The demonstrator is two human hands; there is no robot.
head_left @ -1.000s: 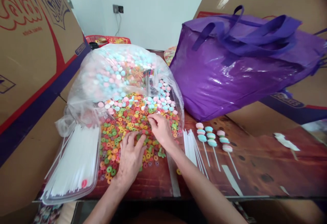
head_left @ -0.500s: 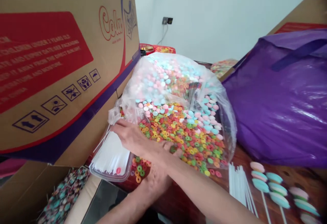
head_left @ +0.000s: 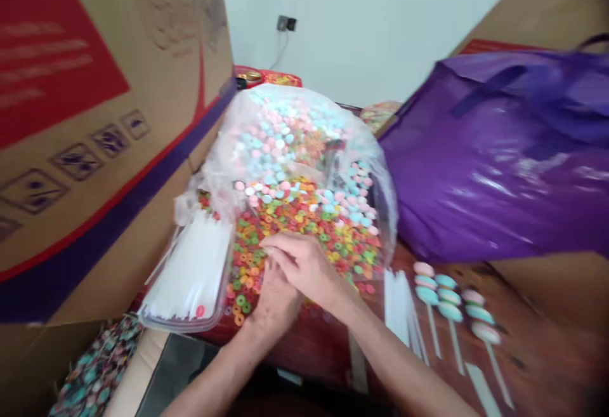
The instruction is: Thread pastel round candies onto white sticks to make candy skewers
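My right hand [head_left: 307,268] crosses over my left hand [head_left: 278,296] above a heap of colourful ring-shaped pieces [head_left: 290,217]. Thumb and fingers of the right hand are pinched together; whatever lies between them is too small or blurred to make out. The left hand is curled, its fingers partly covered by the right, and its contents do not show. To their left, a clear plastic tub [head_left: 183,325] holds a thick bundle of white sticks [head_left: 190,271]. Pink, blue and white discs [head_left: 352,204] lie behind the rings, partly under a clear plastic bag [head_left: 385,179].
At the right, three skewers of stacked discs [head_left: 450,299] lie on the dark wooden table [head_left: 537,334] beside more white sticks [head_left: 399,309]. A large carton [head_left: 157,119] walls off the left. A purple bag [head_left: 495,169] bulges at the right. Wrapped sweets [head_left: 99,366] fill the lower left.
My right hand has left the tub of white sticks and moved right, meeting my left hand over the rings. The view has turned slightly to the right.
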